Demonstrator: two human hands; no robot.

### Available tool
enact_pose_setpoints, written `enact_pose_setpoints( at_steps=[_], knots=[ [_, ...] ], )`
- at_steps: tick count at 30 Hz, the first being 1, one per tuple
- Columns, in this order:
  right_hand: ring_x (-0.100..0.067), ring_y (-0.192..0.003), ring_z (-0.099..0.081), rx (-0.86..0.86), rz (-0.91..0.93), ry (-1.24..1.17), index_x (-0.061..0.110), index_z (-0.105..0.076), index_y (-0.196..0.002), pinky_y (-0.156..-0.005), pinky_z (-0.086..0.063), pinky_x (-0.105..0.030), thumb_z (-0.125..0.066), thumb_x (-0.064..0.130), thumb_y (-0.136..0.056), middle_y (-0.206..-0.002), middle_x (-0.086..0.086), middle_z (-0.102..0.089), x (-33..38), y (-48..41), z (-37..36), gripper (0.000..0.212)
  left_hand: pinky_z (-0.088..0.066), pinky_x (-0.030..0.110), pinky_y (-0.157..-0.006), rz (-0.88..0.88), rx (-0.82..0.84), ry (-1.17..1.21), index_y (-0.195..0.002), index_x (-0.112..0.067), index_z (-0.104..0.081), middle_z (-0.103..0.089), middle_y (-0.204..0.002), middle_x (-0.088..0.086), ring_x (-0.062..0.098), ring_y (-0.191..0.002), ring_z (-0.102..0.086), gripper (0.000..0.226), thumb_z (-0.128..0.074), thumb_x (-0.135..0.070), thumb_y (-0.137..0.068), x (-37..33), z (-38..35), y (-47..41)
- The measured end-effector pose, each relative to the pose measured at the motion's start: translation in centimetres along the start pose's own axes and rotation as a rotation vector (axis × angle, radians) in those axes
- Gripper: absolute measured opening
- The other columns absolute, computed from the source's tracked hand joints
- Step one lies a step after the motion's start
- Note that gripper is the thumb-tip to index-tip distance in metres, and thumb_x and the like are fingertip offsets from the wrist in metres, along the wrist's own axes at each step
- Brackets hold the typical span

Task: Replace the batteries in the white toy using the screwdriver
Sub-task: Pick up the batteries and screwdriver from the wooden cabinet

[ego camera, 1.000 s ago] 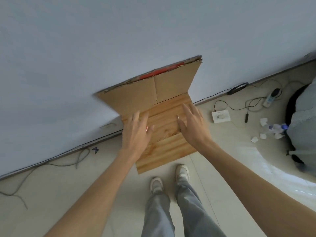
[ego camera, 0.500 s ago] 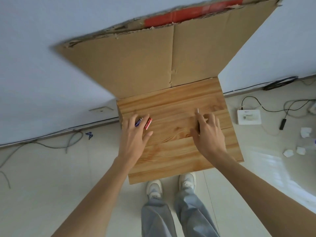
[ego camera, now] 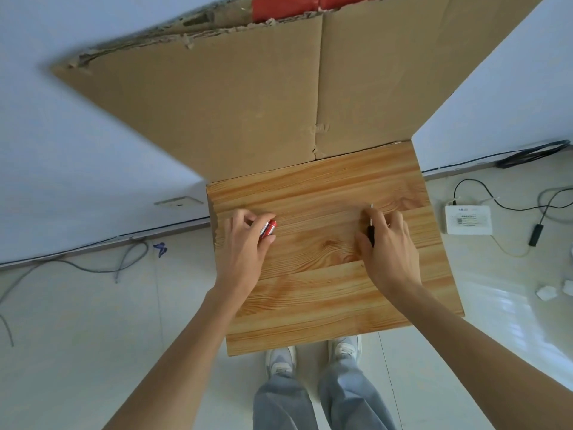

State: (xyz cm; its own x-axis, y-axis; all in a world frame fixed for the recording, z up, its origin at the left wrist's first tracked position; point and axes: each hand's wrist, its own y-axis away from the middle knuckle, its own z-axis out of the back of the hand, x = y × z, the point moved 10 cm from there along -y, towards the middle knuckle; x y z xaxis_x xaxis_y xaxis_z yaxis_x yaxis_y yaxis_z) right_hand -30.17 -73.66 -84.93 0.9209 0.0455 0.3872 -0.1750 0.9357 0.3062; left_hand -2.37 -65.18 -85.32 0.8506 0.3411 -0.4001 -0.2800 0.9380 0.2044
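left hand [ego camera: 245, 248] curled round red batteries [ego camera: 269, 228], right hand [ego camera: 391, 248] gripping screwdriver [ego camera: 370, 234], both over wooden table [ego camera: 325, 293]

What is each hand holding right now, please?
Left hand holds a red battery.
Right hand grips the screwdriver.

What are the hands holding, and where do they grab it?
Left hand pinches red batteries at their near ends; right hand grips the screwdriver by its black handle.

Red batteries [ego camera: 268, 228], wood-grain board [ego camera: 325, 274], brown cardboard [ego camera: 248, 103]
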Motion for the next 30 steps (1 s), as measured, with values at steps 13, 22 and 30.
enact_pose_setpoints(
  at_steps=[13,22,30],
  knots=[
    [-0.029,-0.089,-0.060,-0.021,-0.072,-0.161,0.021,-0.043,-0.136,-0.064,-0.053,-0.043,-0.064,0.025,-0.105,-0.120,-0.006,-0.052,-1.0,0.9,0.2,0.039,-0.044,0.028,-0.088,0.063,0.099,0.204,-0.122,-0.039,-0.064,-0.053,-0.114,-0.004,0.016,-0.108,-0.055,0.034,-0.079,-0.023,-0.096,-0.6,-0.5,-1.0],
    [-0.030,-0.091,-0.063,-0.032,-0.092,-0.170,0.017,-0.052,-0.125,-0.070,-0.057,-0.047,-0.065,0.024,-0.104,-0.117,-0.006,-0.059,-1.4,1.7,-0.1,0.026,-0.062,0.047,-0.087,0.079,0.163,0.319,-0.114,-0.040,-0.064,-0.055,-0.113,-0.008,0.022,-0.103,-0.063,0.036,-0.081,-0.016,-0.094,-0.6,-0.9,-1.5],
    [-0.026,-0.087,-0.063,-0.034,-0.086,-0.182,0.017,-0.057,-0.118,-0.069,-0.056,-0.046,-0.065,0.024,-0.104,-0.112,-0.001,-0.060,-1.1,1.9,-0.2,0.017,-0.060,0.044,-0.093,0.041,0.251,0.307,-0.110,-0.037,-0.062,-0.052,-0.122,-0.008,0.021,-0.114,-0.057,0.034,-0.078,-0.012,-0.095,-1.3,-1.1,-1.7]
  ],
)
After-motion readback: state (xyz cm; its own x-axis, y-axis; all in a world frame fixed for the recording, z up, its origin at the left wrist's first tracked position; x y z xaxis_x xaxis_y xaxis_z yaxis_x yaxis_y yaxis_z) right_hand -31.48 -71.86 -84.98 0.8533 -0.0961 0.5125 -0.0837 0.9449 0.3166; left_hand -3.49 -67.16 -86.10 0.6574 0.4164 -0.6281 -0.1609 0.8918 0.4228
